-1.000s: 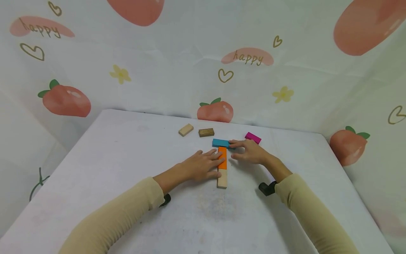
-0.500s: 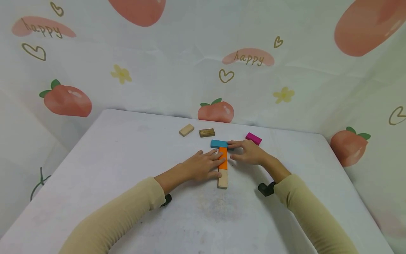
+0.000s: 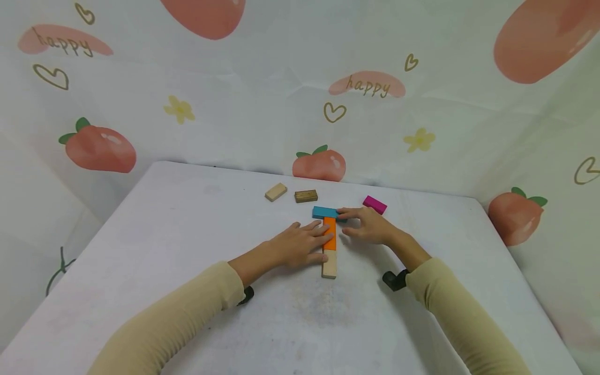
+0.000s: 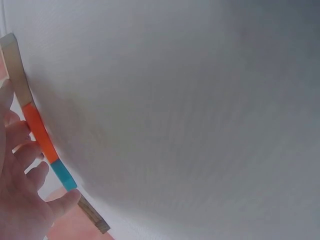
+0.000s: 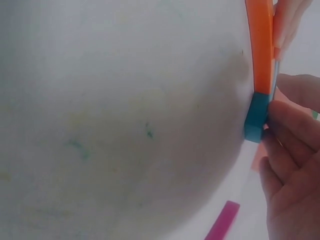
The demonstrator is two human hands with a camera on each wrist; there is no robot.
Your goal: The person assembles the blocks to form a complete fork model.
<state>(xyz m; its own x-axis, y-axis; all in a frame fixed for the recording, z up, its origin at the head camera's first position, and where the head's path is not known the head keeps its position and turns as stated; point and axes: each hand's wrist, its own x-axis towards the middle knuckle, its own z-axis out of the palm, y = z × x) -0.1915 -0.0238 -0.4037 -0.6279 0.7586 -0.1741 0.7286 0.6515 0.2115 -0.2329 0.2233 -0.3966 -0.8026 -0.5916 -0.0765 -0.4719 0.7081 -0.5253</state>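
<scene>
In the head view, an orange block (image 3: 330, 240) and a pale wooden block (image 3: 329, 265) lie end to end in a line. A blue block (image 3: 323, 212) lies crosswise at the far end of the orange one, forming a T. My left hand (image 3: 296, 246) rests with spread, straight fingers on the orange block, its thumb near the pale one. My right hand (image 3: 367, 225) touches the blue block's right end with its fingertips, covering part of it; the thumb stands apart. In the right wrist view the fingers of the right hand (image 5: 295, 155) touch the blue block (image 5: 256, 117).
Behind the T lie a light wooden block (image 3: 276, 192) and a dark brown wooden block (image 3: 306, 196). A magenta block (image 3: 375, 204) lies just beyond my right hand. A printed cloth (image 3: 262, 114) hangs behind the white table (image 3: 187, 234).
The blue block has shifted slightly left, then a touch back right, with my right fingers on it. My left hand stays on the orange block.
</scene>
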